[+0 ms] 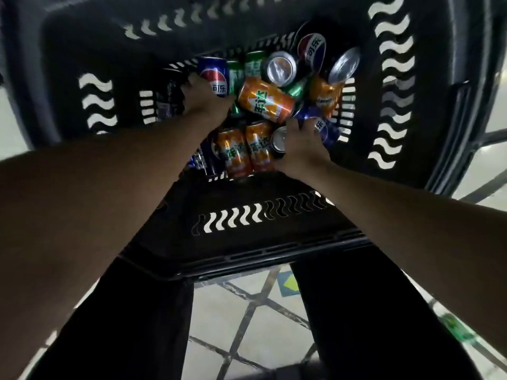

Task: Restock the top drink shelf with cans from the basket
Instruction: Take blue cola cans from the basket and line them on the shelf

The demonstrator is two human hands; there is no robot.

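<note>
Both hands down in basket (pixel 263 237), among cans.
Left hand (pixel 204 101) grips blue can (pixel 215 75) at left wall; right hand (pixel 303 149) wraps silver-topped can (pixel 279 139).

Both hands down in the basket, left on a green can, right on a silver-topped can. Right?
Not quite. The head view shows the left hand on a blue can, not a green one. Both hands are in the basket, and the right hand grips a silver-topped can.

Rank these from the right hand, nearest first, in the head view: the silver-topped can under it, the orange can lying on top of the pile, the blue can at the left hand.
1. Silver-topped can, under the right hand.
2. Orange can, lying mid-pile, up-left.
3. Blue can, far left, at the left hand.
</note>
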